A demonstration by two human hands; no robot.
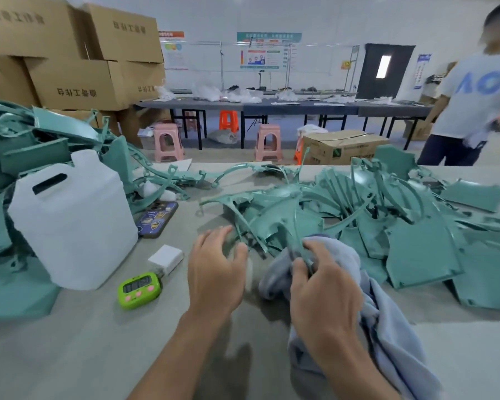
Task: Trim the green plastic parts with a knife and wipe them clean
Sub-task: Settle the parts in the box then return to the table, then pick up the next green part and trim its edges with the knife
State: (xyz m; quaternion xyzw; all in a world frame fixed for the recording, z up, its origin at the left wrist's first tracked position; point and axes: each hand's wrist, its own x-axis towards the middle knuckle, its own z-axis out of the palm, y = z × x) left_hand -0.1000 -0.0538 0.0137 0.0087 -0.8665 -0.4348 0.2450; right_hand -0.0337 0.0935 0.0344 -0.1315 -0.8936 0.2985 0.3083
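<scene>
Right hand (324,287) pinches green plastic strip (294,242) against blue cloth (387,336); left hand (214,272) spread, fingers loose, above near counter (84,342).

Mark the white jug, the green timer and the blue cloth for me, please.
white jug (72,226): head view, on its front wall.
green timer (139,289): head view, on its display face.
blue cloth (387,336): head view, on the fold beside the forearm.

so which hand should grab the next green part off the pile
Probably left: the left hand is free, its fingers relaxed right beside the green parts, while the right hand is busy gripping the cloth.
</scene>
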